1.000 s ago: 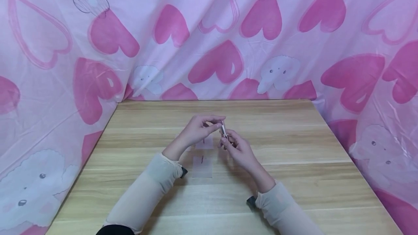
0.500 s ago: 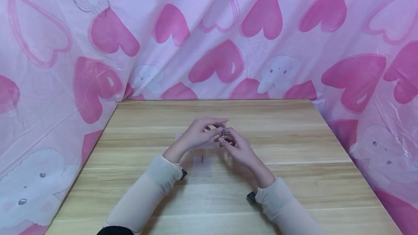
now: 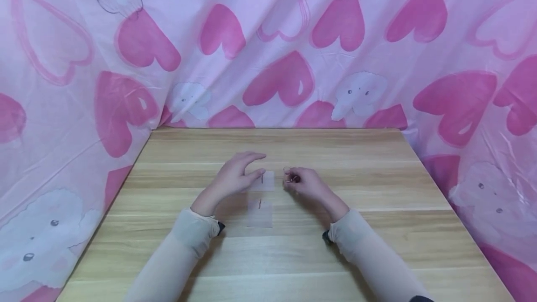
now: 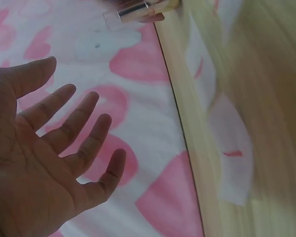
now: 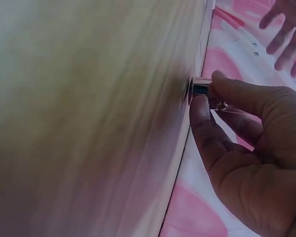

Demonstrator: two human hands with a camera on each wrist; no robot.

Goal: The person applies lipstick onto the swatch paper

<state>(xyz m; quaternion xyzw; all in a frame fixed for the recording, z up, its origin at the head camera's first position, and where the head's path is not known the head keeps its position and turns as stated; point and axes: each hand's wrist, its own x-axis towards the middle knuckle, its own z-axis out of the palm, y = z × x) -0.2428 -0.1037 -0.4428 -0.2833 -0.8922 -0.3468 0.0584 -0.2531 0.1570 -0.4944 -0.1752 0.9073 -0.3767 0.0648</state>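
My right hand (image 3: 311,185) pinches a small lipstick (image 3: 287,171) with a clear cap and a shiny metallic case. In the right wrist view, thumb and fingertips grip the lipstick (image 5: 201,88) upright, its end right at the tabletop. My left hand (image 3: 235,175) is held apart to the left, over the paper pieces, holding nothing. Its fingers are spread and relaxed in the left wrist view. A pale paper piece (image 3: 261,219) with a short red stroke lies in front, and another marked paper piece (image 3: 268,184) lies behind it, partly hidden by my left hand.
The wooden table (image 3: 377,255) stretches out on all sides of the hands. A pink curtain (image 3: 268,13) printed with hearts encloses its back and both sides. Black straps (image 3: 327,236) sit at the wrists over beige sleeves.
My left hand has let go of the lipstick and drawn away to the left. The case looks shorter, with the clear cap on top, and my right hand has lowered it to the table.
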